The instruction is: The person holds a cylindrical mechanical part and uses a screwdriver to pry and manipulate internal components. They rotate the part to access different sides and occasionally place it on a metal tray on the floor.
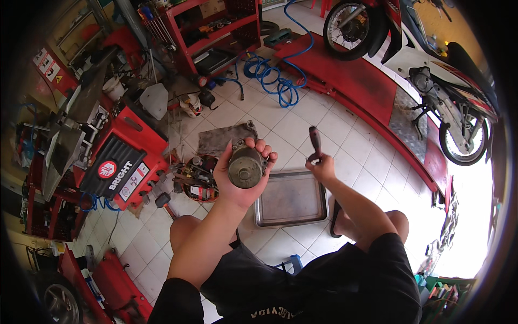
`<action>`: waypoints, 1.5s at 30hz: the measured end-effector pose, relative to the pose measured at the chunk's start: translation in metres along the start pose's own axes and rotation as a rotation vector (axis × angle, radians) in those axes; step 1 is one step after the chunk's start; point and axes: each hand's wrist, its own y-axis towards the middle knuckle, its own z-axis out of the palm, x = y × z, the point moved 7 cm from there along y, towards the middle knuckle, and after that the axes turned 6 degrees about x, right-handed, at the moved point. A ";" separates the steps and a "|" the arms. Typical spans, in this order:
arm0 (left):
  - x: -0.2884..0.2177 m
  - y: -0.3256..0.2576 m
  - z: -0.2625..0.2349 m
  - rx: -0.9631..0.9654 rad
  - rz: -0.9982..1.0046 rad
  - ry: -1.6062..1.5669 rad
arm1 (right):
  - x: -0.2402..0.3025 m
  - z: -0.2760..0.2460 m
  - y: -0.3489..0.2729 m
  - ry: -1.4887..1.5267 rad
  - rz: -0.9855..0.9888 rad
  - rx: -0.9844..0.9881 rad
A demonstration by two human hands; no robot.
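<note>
Left hand [233, 195]: closed around a cylindrical metal motor housing [246, 168], thumb along its left side, fingers wrapped over the far and right sides, round end face turned up toward the viewer. Right hand [324, 168]: closed on a dark-handled tool [315, 140], thick end pointing forward and away (the opposite end cannot be made out). The housing is held raised, left of the tool and well apart from it. In view below the hands, a rectangular metal tray [291, 200] lies on the tiled floor [278, 245]. A grey cloth [216, 141] lies forward and left of the tray.
</note>
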 end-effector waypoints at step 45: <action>0.060 -0.031 -0.045 -0.196 -0.273 -0.236 | 0.248 -0.018 -0.099 0.099 -0.766 0.413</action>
